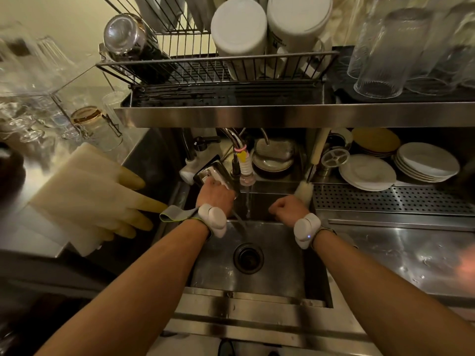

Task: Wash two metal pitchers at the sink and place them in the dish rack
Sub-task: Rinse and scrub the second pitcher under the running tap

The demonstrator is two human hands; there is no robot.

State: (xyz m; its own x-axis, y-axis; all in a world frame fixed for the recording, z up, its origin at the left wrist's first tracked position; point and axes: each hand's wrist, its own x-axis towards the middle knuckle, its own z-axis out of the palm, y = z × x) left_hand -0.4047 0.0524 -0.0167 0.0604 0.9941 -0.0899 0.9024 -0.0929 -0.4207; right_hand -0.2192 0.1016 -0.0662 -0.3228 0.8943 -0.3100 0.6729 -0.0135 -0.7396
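Our left hand [214,194] was clamped on the metal pitcher [209,172], fingers curled over its wall. The pitcher sat tilted just beyond the knuckles, tight against the tap nozzle [247,177]. The water stream [248,201] fell just right of that hand, between the 2 hands, into the sink [295,265] below the wrists.

Our right hand [288,206] was balled up, fingers tucked under. The brush [303,188] stood just past its knuckles, but whether the hand held anything we could not tell.

We spotted only 1 pitcher; the 2nd was not in view.

We judged the pitcher stiff thin steel: light while dry, heavier as it filled, and slick once wet. A bare wall grip could slide, so the handle or the rim looked the safer hold. The handle itself was hidden behind the hand. What was inside, we could not see.

The dish rack [218,70] sat high above and beyond both hands. It held 2 upturned white tubs [239,29] and, toward the left hand's side, a glass jar [126,34] on its side. The wire between jar and tubs looked the likely landing spot. Stacked plates [367,173] lay off beyond the right hand.
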